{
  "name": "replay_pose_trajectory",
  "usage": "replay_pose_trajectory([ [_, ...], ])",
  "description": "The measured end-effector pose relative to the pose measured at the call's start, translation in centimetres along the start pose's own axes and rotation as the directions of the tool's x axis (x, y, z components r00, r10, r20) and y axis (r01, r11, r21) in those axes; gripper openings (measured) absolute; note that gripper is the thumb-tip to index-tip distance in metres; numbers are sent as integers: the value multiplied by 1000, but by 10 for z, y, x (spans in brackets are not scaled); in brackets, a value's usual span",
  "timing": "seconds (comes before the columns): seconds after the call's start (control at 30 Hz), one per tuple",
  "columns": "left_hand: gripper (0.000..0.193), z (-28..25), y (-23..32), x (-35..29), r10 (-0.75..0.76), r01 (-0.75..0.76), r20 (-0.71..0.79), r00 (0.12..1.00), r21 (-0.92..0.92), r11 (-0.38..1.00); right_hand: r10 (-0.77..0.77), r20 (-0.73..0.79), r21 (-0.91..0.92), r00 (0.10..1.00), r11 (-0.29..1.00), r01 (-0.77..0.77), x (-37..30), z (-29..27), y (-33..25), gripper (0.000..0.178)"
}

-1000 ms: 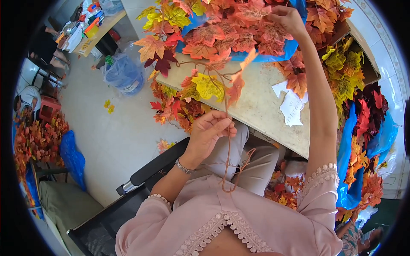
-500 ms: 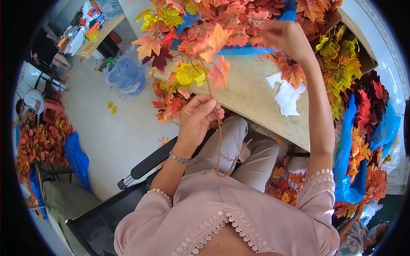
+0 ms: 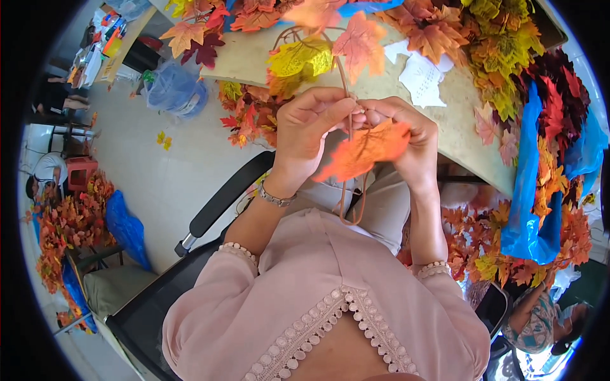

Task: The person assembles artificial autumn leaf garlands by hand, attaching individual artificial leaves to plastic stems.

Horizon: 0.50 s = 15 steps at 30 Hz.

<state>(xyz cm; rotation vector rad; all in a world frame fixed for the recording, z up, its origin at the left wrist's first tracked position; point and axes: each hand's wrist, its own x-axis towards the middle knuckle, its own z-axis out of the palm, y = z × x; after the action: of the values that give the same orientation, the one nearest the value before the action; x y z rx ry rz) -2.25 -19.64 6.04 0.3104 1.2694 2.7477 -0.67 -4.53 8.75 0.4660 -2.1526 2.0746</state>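
Note:
My left hand [image 3: 316, 133] pinches the brown stem [image 3: 344, 71] of an artificial maple leaf garland between thumb and fingers. Above it the stem carries a yellow leaf [image 3: 301, 58] and a salmon-pink leaf [image 3: 359, 46]; below, its bare end hangs in a loop over my lap. Close against the left fingertips, my right hand [image 3: 412, 136] is closed on an orange maple leaf [image 3: 370, 151] by its stalk. This leaf is slightly blurred and hangs in front of the garland stem. Whether its stalk touches that stem is hidden by the fingers.
Beyond my hands is a pale table [image 3: 254, 57] with leaf piles and torn white paper [image 3: 424, 77]. To the right, yellow leaves [image 3: 502, 70] and blue plastic [image 3: 524, 190] crowd its edge. A chair armrest [image 3: 232, 190] stands left. Other people appear at both sides.
My right hand has come back from the pile of leaves to my left hand, bringing an orange leaf. My left hand still holds the stem, and the view has shifted.

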Motion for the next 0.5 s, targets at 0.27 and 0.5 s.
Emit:
replay_pose_trajectory([
  [0.27, 13, 5, 9, -11, 28, -20, -40, 999, 197, 980, -211, -164, -97, 964, 976, 197, -15, 10, 8, 9],
  [0.5, 11, 4, 12, -14, -29, 28, 6, 1000, 173, 984, -342, -148, -174, 928, 933, 316, -17, 16, 12, 9],
])
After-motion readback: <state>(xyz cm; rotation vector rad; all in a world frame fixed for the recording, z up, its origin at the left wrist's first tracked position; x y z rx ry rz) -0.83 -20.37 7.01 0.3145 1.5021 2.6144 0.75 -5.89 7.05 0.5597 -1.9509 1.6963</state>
